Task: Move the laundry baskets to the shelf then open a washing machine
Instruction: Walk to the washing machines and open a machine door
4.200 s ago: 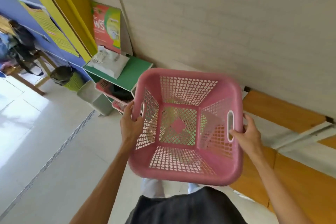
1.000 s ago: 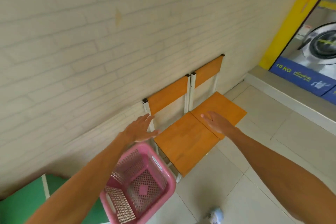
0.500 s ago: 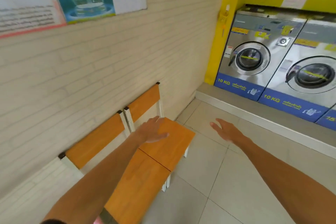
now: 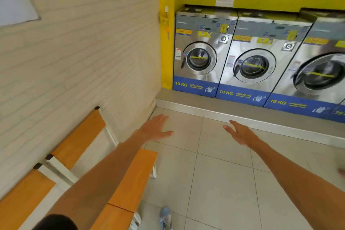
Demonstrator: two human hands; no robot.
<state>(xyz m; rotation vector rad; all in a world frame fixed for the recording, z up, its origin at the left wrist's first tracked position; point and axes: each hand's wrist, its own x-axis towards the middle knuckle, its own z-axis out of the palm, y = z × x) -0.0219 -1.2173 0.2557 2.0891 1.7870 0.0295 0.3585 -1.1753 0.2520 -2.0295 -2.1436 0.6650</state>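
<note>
Three steel front-loading washing machines stand in a row on a raised grey step against a yellow wall. The leftmost washing machine (image 4: 200, 52) is marked 10 KG, and its round door is closed. Beside it stand a second 10 KG washing machine (image 4: 255, 61) and a larger 15 KG washing machine (image 4: 321, 73), doors closed too. My left hand (image 4: 156, 127) and my right hand (image 4: 240, 133) are stretched out in front of me over the tiled floor, fingers spread, holding nothing. No laundry basket or shelf is in view.
Two orange-seated chairs (image 4: 130, 179) stand against the cream brick wall on my left. The grey step (image 4: 233, 108) runs along the foot of the machines. A small yellow holder (image 4: 164, 19) hangs on the yellow pillar. My shoe (image 4: 165, 214) shows at the bottom.
I held the pink basket in both hands, then it stood by the green shelf. My view has since swung right past the chairs to the machines. Both hands are now empty.
</note>
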